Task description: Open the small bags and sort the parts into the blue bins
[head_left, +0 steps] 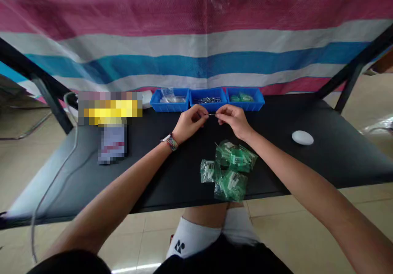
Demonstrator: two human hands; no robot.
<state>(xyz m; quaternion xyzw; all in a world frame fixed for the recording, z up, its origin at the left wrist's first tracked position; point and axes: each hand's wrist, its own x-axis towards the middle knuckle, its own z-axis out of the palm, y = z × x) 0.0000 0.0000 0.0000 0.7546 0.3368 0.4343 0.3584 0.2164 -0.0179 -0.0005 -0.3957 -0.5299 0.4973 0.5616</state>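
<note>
My left hand (190, 123) and my right hand (232, 119) meet over the black table (322, 159), just in front of the middle blue tray (208, 99). Both pinch a thin metal pin (211, 114) held level between their fingertips. The middle tray holds several small metal parts. The left blue tray (169, 99) has clear plastic bags in it and the right blue tray (245, 98) has green pieces. A braided band sits on my left wrist.
A pile of small clear bags with green and white parts (230, 169) lies near the table's front edge. A white oval object (302, 137) rests at the right. Blurred packages (110, 120) and a grey cable (58, 171) lie at the left. A striped tarp hangs behind.
</note>
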